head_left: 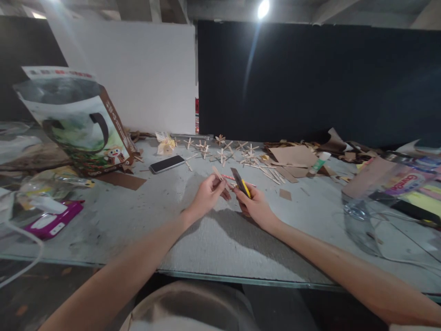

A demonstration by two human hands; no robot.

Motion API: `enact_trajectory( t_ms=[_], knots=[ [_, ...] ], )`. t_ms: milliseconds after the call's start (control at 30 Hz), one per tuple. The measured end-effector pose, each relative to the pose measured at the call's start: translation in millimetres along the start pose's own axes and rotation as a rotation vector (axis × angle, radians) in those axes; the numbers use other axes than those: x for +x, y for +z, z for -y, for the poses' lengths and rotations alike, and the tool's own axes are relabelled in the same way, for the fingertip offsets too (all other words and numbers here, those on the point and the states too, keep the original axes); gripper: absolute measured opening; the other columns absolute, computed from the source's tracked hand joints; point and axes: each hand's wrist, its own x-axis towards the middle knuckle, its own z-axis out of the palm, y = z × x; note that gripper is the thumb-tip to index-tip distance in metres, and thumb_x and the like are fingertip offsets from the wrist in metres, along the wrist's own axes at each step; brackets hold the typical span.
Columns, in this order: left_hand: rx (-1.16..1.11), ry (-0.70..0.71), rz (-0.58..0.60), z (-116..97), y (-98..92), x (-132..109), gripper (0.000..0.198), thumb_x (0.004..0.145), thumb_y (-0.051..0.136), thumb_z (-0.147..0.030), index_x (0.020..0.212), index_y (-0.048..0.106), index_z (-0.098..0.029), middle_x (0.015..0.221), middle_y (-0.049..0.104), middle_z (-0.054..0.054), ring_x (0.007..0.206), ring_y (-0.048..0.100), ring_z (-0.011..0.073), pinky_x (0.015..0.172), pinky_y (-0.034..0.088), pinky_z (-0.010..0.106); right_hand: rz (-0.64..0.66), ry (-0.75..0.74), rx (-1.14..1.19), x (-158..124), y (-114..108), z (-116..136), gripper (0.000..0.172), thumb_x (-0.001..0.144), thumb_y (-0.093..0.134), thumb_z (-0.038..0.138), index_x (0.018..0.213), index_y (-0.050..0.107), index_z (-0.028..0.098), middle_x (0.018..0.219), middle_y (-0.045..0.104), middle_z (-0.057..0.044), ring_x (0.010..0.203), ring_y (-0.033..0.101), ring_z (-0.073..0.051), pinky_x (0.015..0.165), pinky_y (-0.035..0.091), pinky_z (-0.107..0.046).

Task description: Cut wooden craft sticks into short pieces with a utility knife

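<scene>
My left hand (206,193) is closed on a thin light-brown strip (217,173), perhaps wood or cardboard; its lower part is hidden by the fingers. Close beside it, my right hand (258,209) grips a utility knife (245,187) with a yellow and black body, its dark end pointing up and away. Between the hands, a red-and-white thin item (228,177) lies behind the fingers, partly covered. Beyond both hands, several small star-like pieces made of crossed sticks (206,151) stand on the grey table (172,239). Loose thin sticks (270,174) lie to their right.
A black-screened phone (167,163) lies at left of centre, near a large printed bag (79,128). Cardboard sheets (292,155) and a glue stick (320,162) are at the back right. A clear plastic container (358,225) stands far right; a purple object (57,220) lies left.
</scene>
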Motion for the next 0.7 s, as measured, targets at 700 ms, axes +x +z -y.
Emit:
enact_trajectory(
  t_ms=[700],
  knots=[
    [0.027, -0.094, 0.027, -18.1, -6.6, -4.2, 0.090, 0.089, 0.071, -0.029, 0.161, 0.019, -0.018, 0.061, 0.068, -0.007, 0.044, 0.059, 0.0108, 0.049, 0.044, 0.021, 0.003, -0.055, -0.024, 0.0, -3.2, -4.5, 0.047, 0.084, 0.069, 0.067, 0.100, 0.052, 0.026, 0.058, 0.038, 0.013, 0.038, 0.028, -0.007, 0.035, 0.022, -0.019]
  ],
)
